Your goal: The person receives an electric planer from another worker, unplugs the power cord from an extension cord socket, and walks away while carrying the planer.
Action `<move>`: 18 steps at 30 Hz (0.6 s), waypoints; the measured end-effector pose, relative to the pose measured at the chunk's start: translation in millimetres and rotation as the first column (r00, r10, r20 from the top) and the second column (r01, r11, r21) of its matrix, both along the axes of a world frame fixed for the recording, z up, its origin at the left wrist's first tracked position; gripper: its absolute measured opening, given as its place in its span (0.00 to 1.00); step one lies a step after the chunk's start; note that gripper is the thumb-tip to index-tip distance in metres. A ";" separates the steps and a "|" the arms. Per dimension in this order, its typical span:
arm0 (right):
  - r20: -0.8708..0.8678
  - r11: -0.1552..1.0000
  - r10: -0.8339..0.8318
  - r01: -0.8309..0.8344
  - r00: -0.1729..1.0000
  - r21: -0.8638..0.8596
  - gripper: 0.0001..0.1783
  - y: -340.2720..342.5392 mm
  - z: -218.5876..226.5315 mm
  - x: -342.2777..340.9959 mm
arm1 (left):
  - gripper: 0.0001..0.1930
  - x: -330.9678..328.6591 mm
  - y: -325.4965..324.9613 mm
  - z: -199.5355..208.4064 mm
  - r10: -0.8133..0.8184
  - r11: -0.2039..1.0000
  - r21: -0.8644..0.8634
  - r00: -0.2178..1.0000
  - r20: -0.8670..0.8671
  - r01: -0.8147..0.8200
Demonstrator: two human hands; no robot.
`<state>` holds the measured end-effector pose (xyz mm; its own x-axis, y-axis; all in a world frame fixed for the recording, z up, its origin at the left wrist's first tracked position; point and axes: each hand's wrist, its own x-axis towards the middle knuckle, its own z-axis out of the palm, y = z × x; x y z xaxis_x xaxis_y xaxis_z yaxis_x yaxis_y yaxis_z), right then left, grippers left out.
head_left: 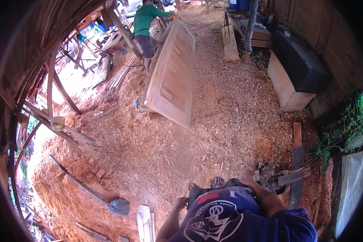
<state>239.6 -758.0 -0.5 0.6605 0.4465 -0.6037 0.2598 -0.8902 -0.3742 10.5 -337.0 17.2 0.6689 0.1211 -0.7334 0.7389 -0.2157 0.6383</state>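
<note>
Blue shirt (pixel 256 226) cloth spreads between the left hand (pixel 182 202) and the right hand (pixel 249 183), near scrap timber (pixel 295 176); both seem at rest, whether pinching anything I cannot tell. Ahead, a wooden panel (pixel 171 76) sits raised, likely suiting the co-worker (pixel 146 20).

Left forearm: (pixel 168 227) enters from the lower edge and slants up and slightly right, close beside the torso (pixel 220 213).
Left hand: (pixel 181 202) hangs low by the left thigh, fingers appearing loosely curled; their exact set is too small to tell.
Right forearm: (pixel 269 200) angles up and leftward from a bent elbow, held out from the body.
Right hand: (pixel 249 182) lies at the right thigh, back upward, fingers toward the body's middle, tips hard to make out.
Hands together: well apart, one at either side.
Feet: (pixel 218 182) both show beyond the torso, toes forward.
</note>
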 end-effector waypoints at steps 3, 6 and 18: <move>-0.048 0.997 -0.075 0.075 0.996 0.010 0.24 -0.6 -8.3 1.5 | 0.14 -6.3 4.1 -12.6 -0.109 0.994 0.047 0.978 0.178 0.103; -0.076 0.999 -0.045 0.043 0.996 -0.027 0.26 -2.6 -11.9 2.2 | 0.11 -1.6 2.5 -14.5 -0.066 0.998 0.011 0.998 0.022 0.066; 0.040 0.997 -0.073 0.073 0.997 0.012 0.21 -25.4 -54.6 -6.4 | 0.12 12.1 -0.8 -8.1 -0.018 0.999 -0.053 0.998 -0.053 0.015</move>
<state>233.2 -783.4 -55.0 0.7155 0.4022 -0.5713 0.2096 -0.9036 -0.3737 22.6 -337.8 9.1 0.6303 0.0712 -0.7731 0.7689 -0.1953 0.6088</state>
